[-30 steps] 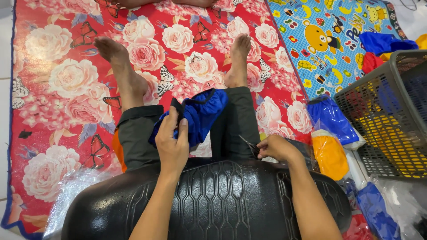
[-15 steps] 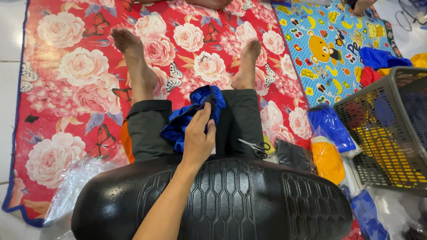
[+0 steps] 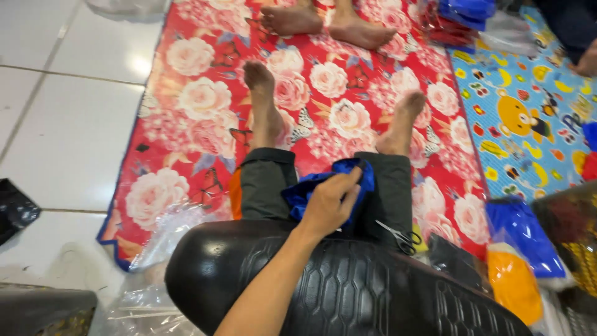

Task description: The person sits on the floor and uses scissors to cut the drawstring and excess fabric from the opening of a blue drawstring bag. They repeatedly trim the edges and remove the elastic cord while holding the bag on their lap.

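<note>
Blue, crumpled cloth [image 3: 323, 186] was gripped by the left hand [image 3: 329, 205] on the lap, just beyond a black seat [image 3: 348, 286]; scissors [image 3: 401, 236] lay right of it. The right hand was unseen.

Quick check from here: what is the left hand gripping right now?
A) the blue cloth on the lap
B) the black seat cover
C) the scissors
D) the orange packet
A: the left hand is closed on the blue cloth on the lap; the scissors lie untouched beside it.
</note>
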